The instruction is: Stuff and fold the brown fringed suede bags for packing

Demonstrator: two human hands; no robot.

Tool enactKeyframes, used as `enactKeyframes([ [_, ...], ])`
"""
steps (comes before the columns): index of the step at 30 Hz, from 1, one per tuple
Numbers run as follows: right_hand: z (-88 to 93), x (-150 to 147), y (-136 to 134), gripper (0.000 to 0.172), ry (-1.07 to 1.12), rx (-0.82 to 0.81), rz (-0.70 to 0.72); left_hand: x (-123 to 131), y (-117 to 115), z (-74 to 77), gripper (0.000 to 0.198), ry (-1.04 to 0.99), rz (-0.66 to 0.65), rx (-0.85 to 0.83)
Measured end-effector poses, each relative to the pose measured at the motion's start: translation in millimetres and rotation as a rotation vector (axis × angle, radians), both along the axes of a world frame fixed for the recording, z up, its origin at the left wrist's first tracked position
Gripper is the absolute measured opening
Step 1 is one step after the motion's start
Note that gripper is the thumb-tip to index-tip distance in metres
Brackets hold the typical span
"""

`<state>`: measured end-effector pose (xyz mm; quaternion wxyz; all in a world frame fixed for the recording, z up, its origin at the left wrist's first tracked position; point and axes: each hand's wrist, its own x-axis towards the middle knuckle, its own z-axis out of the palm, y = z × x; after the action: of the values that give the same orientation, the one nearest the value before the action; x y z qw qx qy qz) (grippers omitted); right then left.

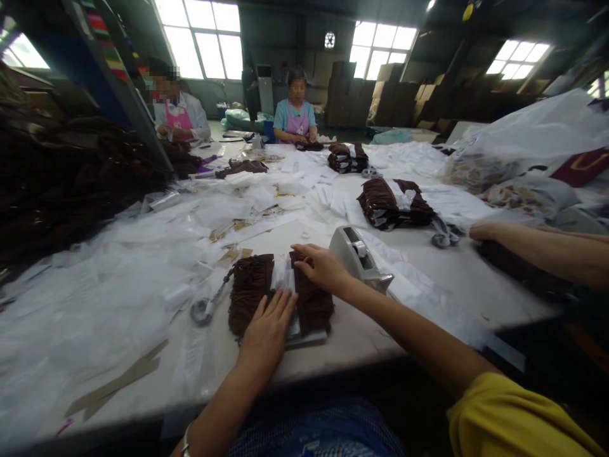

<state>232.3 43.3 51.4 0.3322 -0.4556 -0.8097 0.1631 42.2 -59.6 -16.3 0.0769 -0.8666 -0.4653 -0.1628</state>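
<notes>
1. A brown fringe bundle [311, 301] lies flat on the table [361, 336] near its front edge, directly under both hands. A white band [283, 276] crosses its middle.
2. The left hand [269, 327] lies palm down on the near part of the bundle. Its fingers are straight and together, reach toward the white band, and grip nothing.
3. The right hand [323, 266] rests on the far right corner of the bundle, fingers loosely bent and tips on the fringe. Whether they pinch anything cannot be told.
4. A grey tape dispenser [359, 254] stands just beside the right hand, on its outer side.
5. Scissors [207, 308] lie just left of the bundle, beyond the left hand's thumb side.
6. Farther out past the right hand sits a second banded bundle [394, 203], and a third [347, 157] lies beyond it.
7. A co-worker's hand [485, 230] rests on the table well to the right of the right hand.
8. White paper sheets [118, 273] cover the table left of the left hand.
9. Two people [295, 117] sit at the far end.
</notes>
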Motion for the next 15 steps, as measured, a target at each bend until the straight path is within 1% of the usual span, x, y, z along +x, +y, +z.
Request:
enactKeyframes([
  [2,16.0,34.6,-14.7,0.034,0.020,0.140,-0.097,-2.1,1.3,-2.4,0.064,0.005,-0.009,-0.012],
  [4,25.4,77.7,-28.7,0.026,-0.013,0.250,-0.276,-3.3,1.5,-3.8,0.063,0.005,-0.019,-0.010],
  [5,26.6,99.3,-34.8,0.023,-0.041,0.254,-0.370,-3.8,1.6,-4.7,0.063,0.002,-0.025,-0.006],
  [6,25.2,119.3,-40.1,0.022,-0.070,0.220,-0.453,-4.3,1.9,-5.9,0.063,-0.003,-0.032,0.002],
  [8,16.8,150.1,-47.8,0.023,-0.080,0.043,-0.550,-5.3,3.0,-9.6,0.064,-0.015,-0.040,0.021],
  [10,5.1,166.0,-51.4,0.029,0.008,-0.188,-0.555,-6.2,4.7,-14.3,0.066,-0.028,-0.044,0.043],
  [12,-4.3,168.5,-51.5,0.033,0.204,-0.373,-0.510,-6.8,6.0,-18.0,0.066,-0.035,-0.044,0.059],
  [15,-8.1,159.8,-50.1,0.033,0.545,-0.542,-0.468,-6.7,6.0,-19.3,0.062,-0.026,-0.038,0.064],
])
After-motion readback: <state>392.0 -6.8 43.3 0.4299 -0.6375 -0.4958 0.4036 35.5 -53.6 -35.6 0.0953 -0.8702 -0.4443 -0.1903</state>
